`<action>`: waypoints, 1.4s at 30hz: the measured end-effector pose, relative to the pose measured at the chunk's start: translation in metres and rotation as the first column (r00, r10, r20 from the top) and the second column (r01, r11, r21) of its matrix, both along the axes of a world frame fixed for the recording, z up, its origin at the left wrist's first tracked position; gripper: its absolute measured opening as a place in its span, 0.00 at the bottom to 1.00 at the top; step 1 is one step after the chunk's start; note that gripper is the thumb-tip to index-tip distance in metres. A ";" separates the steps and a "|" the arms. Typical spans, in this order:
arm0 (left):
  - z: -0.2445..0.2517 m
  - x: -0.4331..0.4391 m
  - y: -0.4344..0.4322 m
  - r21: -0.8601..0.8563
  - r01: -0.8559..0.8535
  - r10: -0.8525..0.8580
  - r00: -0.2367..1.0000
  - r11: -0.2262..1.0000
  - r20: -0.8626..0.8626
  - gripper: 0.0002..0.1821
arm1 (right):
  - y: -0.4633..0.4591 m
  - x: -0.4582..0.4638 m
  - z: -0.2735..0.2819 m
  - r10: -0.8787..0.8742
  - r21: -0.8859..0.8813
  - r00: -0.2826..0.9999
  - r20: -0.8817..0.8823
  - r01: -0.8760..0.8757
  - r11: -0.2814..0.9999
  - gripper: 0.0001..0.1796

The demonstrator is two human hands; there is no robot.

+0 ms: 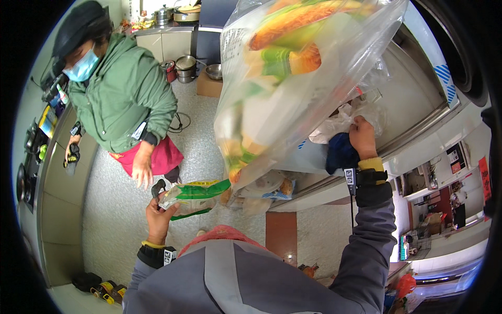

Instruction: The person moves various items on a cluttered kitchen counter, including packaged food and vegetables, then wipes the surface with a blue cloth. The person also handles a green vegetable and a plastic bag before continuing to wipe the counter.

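My left hand (159, 219) holds a clear plastic food bag with green and yellow print (196, 196) by its left end. A small dark object (158, 188) shows at the same fingers; I cannot tell what it is. My right hand (362, 137) reaches out to the right, its fingers curled on a crumpled clear plastic bag (341, 119). Right beside that wrist is a dark blue cloth-like thing (341, 153). A large translucent plastic bag printed with food pictures (270, 102) looms close to the camera between my hands and covers part of the view.
A person in a green jacket (121, 86) and face mask stands at the left, one hand near my left hand. Behind are stacked pots (186, 68) and a metal pan (214, 72) on a cardboard box (208, 85). Bottles (104, 288) stand at lower left.
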State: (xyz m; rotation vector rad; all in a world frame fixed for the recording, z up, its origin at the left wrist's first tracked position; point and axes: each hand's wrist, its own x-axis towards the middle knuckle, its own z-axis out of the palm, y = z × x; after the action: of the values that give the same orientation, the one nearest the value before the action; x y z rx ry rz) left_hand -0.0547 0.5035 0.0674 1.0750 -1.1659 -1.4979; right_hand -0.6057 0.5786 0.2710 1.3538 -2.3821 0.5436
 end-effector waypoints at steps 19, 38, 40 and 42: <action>0.008 -0.004 0.005 -0.079 0.029 -0.021 0.994 0.996 0.109 0.23 | -0.020 0.014 0.052 0.665 -0.544 0.331 0.669 -0.390 0.742 0.10; 0.021 -0.008 0.018 -0.044 0.024 -0.018 0.992 0.999 0.127 0.23 | 0.003 0.029 -0.004 0.625 -0.385 0.285 0.726 -0.585 0.714 0.10; 0.021 -0.009 0.020 -0.041 0.007 -0.002 0.994 0.999 0.111 0.22 | 0.025 0.033 -0.031 0.571 -0.327 0.333 0.751 -0.564 0.758 0.12; 0.020 -0.010 0.021 -0.060 0.001 0.006 0.994 0.998 0.111 0.22 | 0.044 0.041 -0.053 0.570 -0.359 0.349 0.744 -0.510 0.781 0.16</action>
State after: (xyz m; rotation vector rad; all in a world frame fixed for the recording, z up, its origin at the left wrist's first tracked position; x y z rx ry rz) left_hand -0.0649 0.5240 0.0874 1.1308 -1.2785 -1.4073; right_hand -0.5648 0.6226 0.2178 2.2482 -2.3798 1.8189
